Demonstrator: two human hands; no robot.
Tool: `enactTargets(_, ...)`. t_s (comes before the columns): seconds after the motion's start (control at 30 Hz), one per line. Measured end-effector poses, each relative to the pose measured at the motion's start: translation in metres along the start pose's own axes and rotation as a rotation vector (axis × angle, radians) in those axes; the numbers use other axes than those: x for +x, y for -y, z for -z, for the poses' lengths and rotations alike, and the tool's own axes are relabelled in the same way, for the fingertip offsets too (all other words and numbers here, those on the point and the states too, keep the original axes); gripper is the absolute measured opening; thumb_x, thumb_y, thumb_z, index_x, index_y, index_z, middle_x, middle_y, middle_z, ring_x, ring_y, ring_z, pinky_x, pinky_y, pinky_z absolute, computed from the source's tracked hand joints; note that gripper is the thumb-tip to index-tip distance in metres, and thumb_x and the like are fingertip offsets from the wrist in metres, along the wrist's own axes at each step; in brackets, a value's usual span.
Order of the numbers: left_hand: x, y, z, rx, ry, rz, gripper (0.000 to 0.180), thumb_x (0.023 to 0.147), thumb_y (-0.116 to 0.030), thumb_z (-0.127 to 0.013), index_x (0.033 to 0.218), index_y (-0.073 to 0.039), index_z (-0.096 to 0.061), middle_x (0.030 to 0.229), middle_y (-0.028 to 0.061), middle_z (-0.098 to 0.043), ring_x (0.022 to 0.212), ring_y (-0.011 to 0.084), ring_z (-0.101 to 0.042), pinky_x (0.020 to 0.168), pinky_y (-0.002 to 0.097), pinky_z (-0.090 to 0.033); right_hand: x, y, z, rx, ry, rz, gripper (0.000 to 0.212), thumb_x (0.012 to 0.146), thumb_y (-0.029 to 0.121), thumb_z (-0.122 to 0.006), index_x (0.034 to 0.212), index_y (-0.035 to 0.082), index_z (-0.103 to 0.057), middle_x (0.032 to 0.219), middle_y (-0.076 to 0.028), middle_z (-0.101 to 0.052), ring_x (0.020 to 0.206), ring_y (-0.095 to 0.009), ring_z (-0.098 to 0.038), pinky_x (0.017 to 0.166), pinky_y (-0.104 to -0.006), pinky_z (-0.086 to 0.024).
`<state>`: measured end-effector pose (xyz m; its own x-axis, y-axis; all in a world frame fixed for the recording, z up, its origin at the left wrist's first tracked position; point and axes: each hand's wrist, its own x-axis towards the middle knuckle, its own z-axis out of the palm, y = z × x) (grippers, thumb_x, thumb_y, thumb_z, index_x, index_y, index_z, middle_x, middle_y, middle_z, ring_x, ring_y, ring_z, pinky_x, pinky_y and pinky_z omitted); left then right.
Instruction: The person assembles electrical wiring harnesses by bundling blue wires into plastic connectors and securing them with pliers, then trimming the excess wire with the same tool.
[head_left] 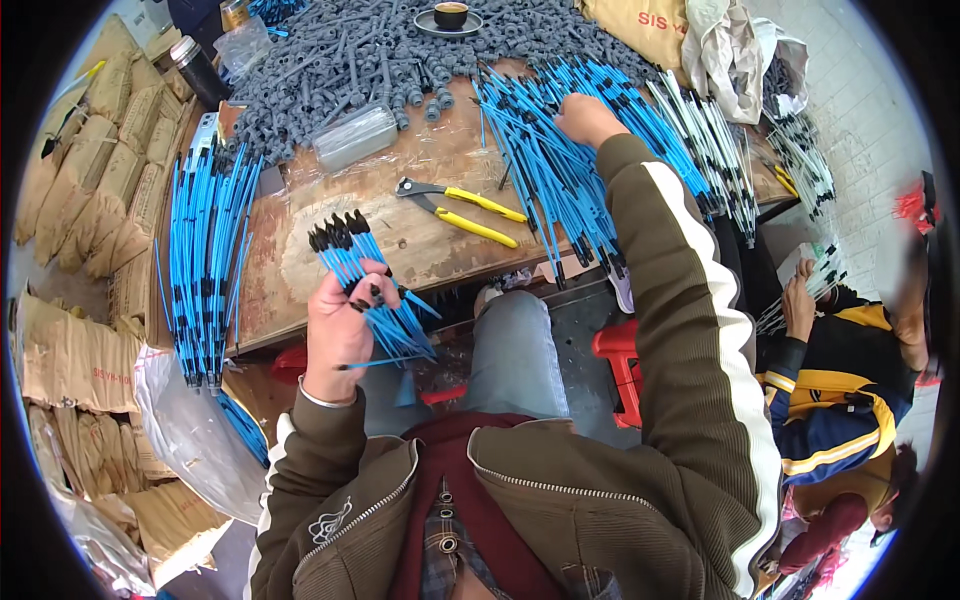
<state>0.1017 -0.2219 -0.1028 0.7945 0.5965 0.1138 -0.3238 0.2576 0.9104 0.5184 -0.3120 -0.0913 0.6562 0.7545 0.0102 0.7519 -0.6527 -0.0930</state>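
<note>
My left hand is closed around a bundle of thin blue rods with black ends, held up at the table's near edge. Their black tips point up and away from me, and one rod sticks out sideways below the fist. At the far right of the table my right hand reaches into a big heap of the same blue rods. Its fingers are pinched at a rod there, and the fingertips are partly hidden. Yellow-handled pliers lie between the two hands, touched by neither.
Grey plastic fittings are piled along the back, with a cup on a metal dish. A clear plastic box lies before them. More blue rods lie at left, white rods at right. A co-worker sits at right.
</note>
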Motion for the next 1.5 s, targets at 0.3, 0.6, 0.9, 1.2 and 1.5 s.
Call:
enactTargets(0.3, -0.013, -0.005, 0.003, -0.206, 0.035, 0.143, 0.017, 0.088, -0.01, -0.055, 0.102, -0.001, -0.055, 0.095, 0.0161, -0.064, 0.092, 0.0275, -0.062, 0.084, 0.0396, -0.048, -0.065, 0.037, 0.056, -0.043, -0.594, -0.105, 0.028, 0.082, 0.015, -0.054, 0.107, 0.003, -0.057, 0.083, -0.022, -0.062, 0.08, -0.037, -0.061, 0.07, -0.0425, -0.049)
enactTargets(0.6, -0.004, -0.002, 0.015, -0.253, -0.044, 0.186, 0.02, 0.089, -0.013, -0.053, 0.106, -0.003, -0.054, 0.097, 0.0163, -0.063, 0.093, 0.0258, -0.062, 0.08, 0.039, -0.05, -0.218, 0.145, 0.029, 1.312, 0.133, 0.467, 0.029, 0.09, 0.009, -0.05, 0.117, -0.003, -0.052, 0.077, -0.004, -0.058, 0.062, -0.008, -0.05, 0.056, -0.0211, -0.043)
enactTargets(0.9, -0.022, -0.008, 0.001, -0.4, 0.061, 0.11, 0.024, 0.087, -0.01, -0.056, 0.11, -0.003, -0.053, 0.099, 0.013, -0.063, 0.09, 0.0206, -0.062, 0.078, 0.0348, -0.05, -0.236, 0.191, -0.052, 1.112, -0.077, 0.456, 0.028, 0.09, 0.007, -0.05, 0.116, -0.003, -0.052, 0.081, -0.006, -0.06, 0.068, -0.01, -0.054, 0.063, -0.0238, -0.046)
enactTargets(1.2, -0.042, 0.012, 0.004, 0.113, 0.14, -0.094, 0.029, 0.084, 0.0, -0.055, 0.113, -0.002, -0.052, 0.099, 0.011, -0.063, 0.09, 0.017, -0.061, 0.081, 0.0303, -0.048, -0.243, 0.179, -0.057, 0.94, -0.205, 0.526, 0.021, 0.089, 0.008, -0.052, 0.107, -0.002, -0.056, 0.093, -0.008, -0.062, 0.085, -0.012, -0.057, 0.075, -0.0247, -0.045)
enactTargets(1.5, -0.053, 0.019, 0.007, 0.006, 0.02, 0.179, 0.021, 0.086, -0.002, -0.054, 0.106, -0.002, -0.055, 0.099, 0.0146, -0.063, 0.097, 0.0234, -0.06, 0.087, 0.0359, -0.048, -0.227, 0.165, -0.02, 1.26, -0.104, 0.375, 0.018, 0.088, 0.009, -0.054, 0.101, -0.003, -0.058, 0.088, -0.007, -0.063, 0.081, -0.012, -0.059, 0.072, -0.0253, -0.047)
